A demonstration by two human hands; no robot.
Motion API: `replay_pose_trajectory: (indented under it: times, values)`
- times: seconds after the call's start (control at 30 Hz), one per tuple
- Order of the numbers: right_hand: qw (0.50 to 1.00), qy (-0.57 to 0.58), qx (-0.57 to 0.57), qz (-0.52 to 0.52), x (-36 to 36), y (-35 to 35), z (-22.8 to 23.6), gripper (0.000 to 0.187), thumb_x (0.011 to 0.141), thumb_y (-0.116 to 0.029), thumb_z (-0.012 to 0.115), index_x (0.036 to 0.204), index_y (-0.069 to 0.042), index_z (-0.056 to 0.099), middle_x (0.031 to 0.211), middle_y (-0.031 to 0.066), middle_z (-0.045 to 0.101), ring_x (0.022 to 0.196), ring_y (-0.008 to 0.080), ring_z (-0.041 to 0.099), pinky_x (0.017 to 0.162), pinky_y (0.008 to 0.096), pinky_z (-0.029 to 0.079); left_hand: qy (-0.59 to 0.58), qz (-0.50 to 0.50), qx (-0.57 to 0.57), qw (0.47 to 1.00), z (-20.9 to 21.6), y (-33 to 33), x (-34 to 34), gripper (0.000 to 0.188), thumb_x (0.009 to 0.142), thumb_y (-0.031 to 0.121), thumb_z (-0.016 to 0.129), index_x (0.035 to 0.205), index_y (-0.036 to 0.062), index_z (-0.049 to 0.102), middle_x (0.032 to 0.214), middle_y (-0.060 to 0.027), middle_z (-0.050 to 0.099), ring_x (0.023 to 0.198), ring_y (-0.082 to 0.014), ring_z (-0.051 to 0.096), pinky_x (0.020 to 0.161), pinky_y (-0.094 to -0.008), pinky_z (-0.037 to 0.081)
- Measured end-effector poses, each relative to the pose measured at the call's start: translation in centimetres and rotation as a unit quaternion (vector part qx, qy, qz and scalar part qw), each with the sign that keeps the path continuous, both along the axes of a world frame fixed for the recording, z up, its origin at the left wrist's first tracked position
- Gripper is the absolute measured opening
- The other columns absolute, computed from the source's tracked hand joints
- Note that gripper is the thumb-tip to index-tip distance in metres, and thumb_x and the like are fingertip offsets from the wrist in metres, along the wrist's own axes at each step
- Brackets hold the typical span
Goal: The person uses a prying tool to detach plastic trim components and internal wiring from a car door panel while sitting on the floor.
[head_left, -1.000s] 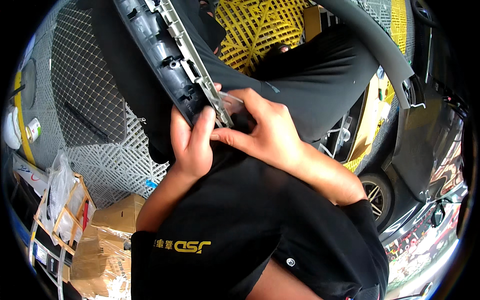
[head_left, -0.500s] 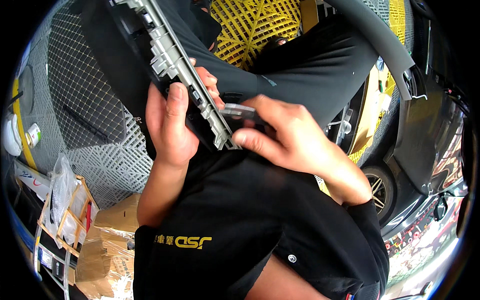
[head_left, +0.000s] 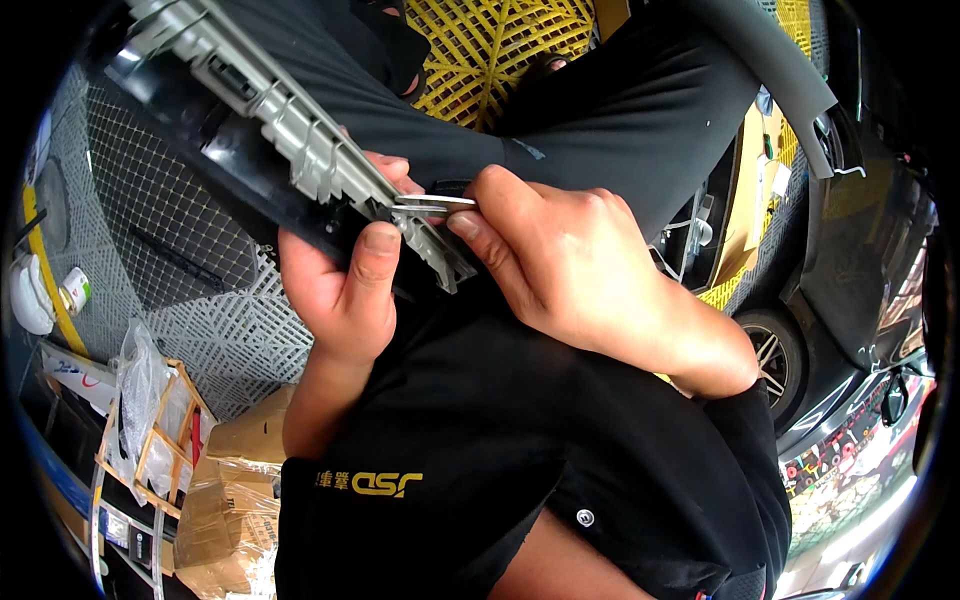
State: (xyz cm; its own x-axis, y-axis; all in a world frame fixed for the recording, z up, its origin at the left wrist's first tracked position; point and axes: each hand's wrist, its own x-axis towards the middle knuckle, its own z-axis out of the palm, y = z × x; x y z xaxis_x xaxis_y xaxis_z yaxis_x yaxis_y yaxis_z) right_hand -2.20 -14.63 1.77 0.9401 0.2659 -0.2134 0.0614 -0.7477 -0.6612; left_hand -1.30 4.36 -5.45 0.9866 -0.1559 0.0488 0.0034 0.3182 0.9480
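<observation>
My left hand (head_left: 340, 295) is closed around the lower end of a long ribbed trim strip (head_left: 310, 155), silver-grey along one side. Its thumb presses near the strip's end, and other fingertips show on the far side. A glossy black panel (head_left: 225, 160) runs along the strip's left. Between thumb and bent fingers, my right hand (head_left: 580, 260) pinches a thin, flat, whitish piece (head_left: 435, 204). The piece looks like two slim layers; its kind I cannot make out. Its far end meets the grey side of the strip, just above my left thumb.
A dark car (head_left: 850, 260) with a spoked wheel (head_left: 768, 355) stands at right. At lower left are a cardboard box (head_left: 235, 500) and a wooden frame (head_left: 165, 440) with clear plastic wrap. A netted black panel (head_left: 165, 190) lies on the grate floor; a grey curved trim (head_left: 775, 75) is at upper right.
The strip has tipped further to the left and come closer. My right hand has turned and moved slightly up, and its flat piece now meets the strip further up from the end.
</observation>
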Motion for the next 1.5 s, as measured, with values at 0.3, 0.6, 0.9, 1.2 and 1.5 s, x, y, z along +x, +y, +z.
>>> replay_pose_trajectory:
  times: [0.3,0.6,0.9,1.2,1.5]
  values:
    - [1.0,-0.013,0.025,0.002,-0.1,-0.3,0.2,0.024,0.097,-0.025,0.063,0.086,-0.006,0.052,0.062,0.0108,0.062,0.055,0.033,0.065,0.047,0.0425,0.052,-0.021,0.002,-0.003,1.0,0.1,-0.3,-0.4,0.053,0.102,0.017,0.058,0.14,-0.0142,0.039,0.12,-0.0209,0.064,0.096,-0.0215,0.066,0.089,-0.0371,0.056]
    - [1.0,0.001,0.006,0.008,0.0,-0.4,0.4,0.024,0.097,-0.026,0.062,0.085,-0.006,0.052,0.062,0.0103,0.063,0.056,0.0323,0.066,0.047,0.0426,0.052,0.052,0.039,-0.032,0.997,0.7,-1.1,-0.9,0.049,0.102,0.012,0.047,0.141,-0.0156,0.037,0.12,-0.024,0.063,0.098,-0.0247,0.065,0.089,-0.0374,0.056]
    - [0.997,-0.006,-0.044,0.056,-0.1,-1.0,1.1,0.022,0.095,-0.026,0.062,0.086,-0.008,0.052,0.064,0.008,0.064,0.054,0.0295,0.067,0.044,0.0407,0.051,-0.029,0.003,0.043,0.999,0.4,-0.9,-1.7,0.057,0.102,0.017,0.057,0.143,-0.0142,0.034,0.12,-0.0235,0.064,0.096,-0.0227,0.068,0.085,-0.0344,0.059]
    - [0.991,-0.025,-0.107,0.076,0.0,-0.8,1.7,0.02,0.096,-0.024,0.06,0.087,-0.008,0.053,0.065,0.0072,0.065,0.053,0.0273,0.067,0.044,0.0384,0.052,-0.056,-0.004,0.054,0.997,-0.1,-1.0,-1.5,0.059,0.103,0.016,0.055,0.144,-0.0156,0.029,0.109,-0.0234,0.065,0.093,-0.0232,0.064,0.089,-0.0359,0.054]
    - [0.99,0.016,0.133,-0.046,0.1,0.0,-1.1,0.036,0.088,-0.036,0.074,0.099,-0.004,0.059,0.084,0.0122,0.068,0.073,0.0343,0.07,0.061,0.0433,0.056,0.083,0.11,-0.09,0.986,0.7,-1.9,0.6,0.05,0.099,0.008,0.055,0.143,-0.0066,0.036,0.122,-0.0229,0.062,0.094,-0.0249,0.065,0.087,-0.0384,0.057]
